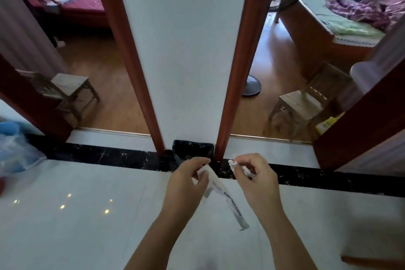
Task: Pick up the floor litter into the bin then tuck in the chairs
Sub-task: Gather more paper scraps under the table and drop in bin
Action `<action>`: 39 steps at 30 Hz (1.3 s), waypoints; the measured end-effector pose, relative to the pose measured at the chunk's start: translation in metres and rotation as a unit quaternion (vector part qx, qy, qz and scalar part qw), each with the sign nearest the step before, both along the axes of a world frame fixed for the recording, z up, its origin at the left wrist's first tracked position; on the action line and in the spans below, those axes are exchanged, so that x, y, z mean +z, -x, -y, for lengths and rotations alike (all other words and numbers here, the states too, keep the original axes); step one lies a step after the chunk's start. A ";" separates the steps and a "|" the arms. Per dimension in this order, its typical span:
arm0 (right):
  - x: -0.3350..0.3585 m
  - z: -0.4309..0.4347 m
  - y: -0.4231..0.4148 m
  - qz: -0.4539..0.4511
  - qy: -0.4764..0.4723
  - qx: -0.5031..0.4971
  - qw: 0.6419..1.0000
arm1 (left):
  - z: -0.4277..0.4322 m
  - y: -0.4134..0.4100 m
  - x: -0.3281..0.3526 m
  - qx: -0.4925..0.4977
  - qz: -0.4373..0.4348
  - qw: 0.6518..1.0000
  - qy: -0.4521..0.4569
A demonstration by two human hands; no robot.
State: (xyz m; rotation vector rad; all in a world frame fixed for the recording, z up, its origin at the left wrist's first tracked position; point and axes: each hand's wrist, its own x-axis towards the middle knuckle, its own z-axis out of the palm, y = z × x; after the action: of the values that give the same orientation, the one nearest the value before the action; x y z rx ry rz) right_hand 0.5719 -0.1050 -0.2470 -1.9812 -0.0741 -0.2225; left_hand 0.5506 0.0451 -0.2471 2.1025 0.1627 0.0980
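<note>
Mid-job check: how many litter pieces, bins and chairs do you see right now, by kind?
Litter pieces: 2, a printed wrapper strip in the left hand, a crumpled white scrap in the right hand.
Bins: 1, the black-lined bin.
Chairs: 2, the left-doorway chair and the right-doorway chair.
Total: 5.

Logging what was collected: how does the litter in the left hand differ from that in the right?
The wrapper in the left hand is long and flat, hanging below the hand; the scrap in the right hand is small, crumpled, poking above it. The wrapper is translucent with dark print; the scrap is plain white. Both are pinched, above the floor near the bin.
</note>
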 end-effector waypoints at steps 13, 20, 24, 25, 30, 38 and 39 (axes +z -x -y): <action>-0.127 -0.082 -0.219 -0.056 -0.012 -0.017 0.998 | -0.107 -0.222 -0.120 0.035 -0.105 0.994 -0.021; -0.267 -0.099 -0.300 -0.120 -0.014 -0.039 0.992 | -0.125 -0.303 -0.246 0.118 -0.130 0.984 -0.034; -0.354 -0.100 -0.330 -0.172 -0.030 -0.030 0.984 | -0.131 -0.333 -0.332 0.129 -0.149 0.979 -0.051; -0.375 -0.101 -0.337 -0.187 -0.032 -0.027 0.981 | -0.133 -0.338 -0.355 0.129 -0.155 0.978 -0.058; -0.470 -0.106 -0.362 -0.194 0.000 -0.010 0.981 | -0.138 -0.359 -0.451 0.147 -0.186 0.969 -0.068; -0.557 -0.106 -0.387 -0.186 0.050 -0.005 0.981 | -0.114 -0.392 -0.548 0.154 -0.221 0.963 -0.034; -0.562 -0.106 -0.389 -0.202 0.043 0.004 0.978 | -0.111 -0.393 -0.556 0.158 -0.229 0.960 -0.024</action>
State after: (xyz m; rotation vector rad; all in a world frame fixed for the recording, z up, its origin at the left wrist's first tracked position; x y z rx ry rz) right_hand 0.9612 0.0006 -0.8089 -2.0754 0.1730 0.1959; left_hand 0.9440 0.1566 -0.8028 2.1021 0.7812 -0.2005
